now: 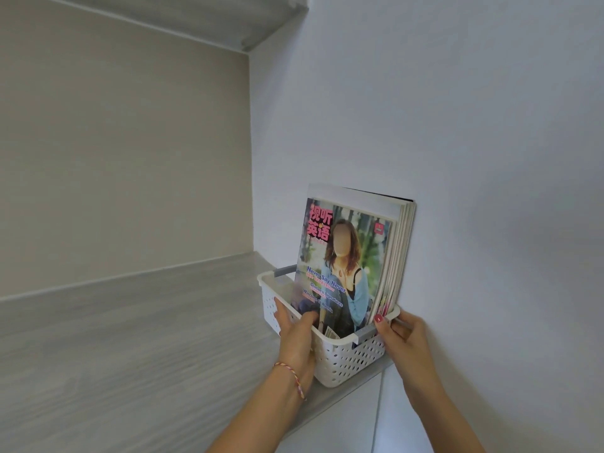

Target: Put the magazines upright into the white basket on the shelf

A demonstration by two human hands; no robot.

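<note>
Magazines [354,256] stood upright in white basket [343,358] at shelf [130,338] edge by wall, w/ left hand [295,335] gripping basket's left rim, thumb inside, & right hand [400,335] pinching its grey handle [366,333].

We read the setting as a home interior, most likely a built-in closet or storage alcove. A pale grey wood-grain shelf [130,338] ran into a corner between a beige back panel [124,158] and a plain white wall [457,125], with a second shelf [202,18] overhead. Household storage confirmed this: a white perforated basket [346,361] held magazines [346,256] standing upright against the wall.
</note>
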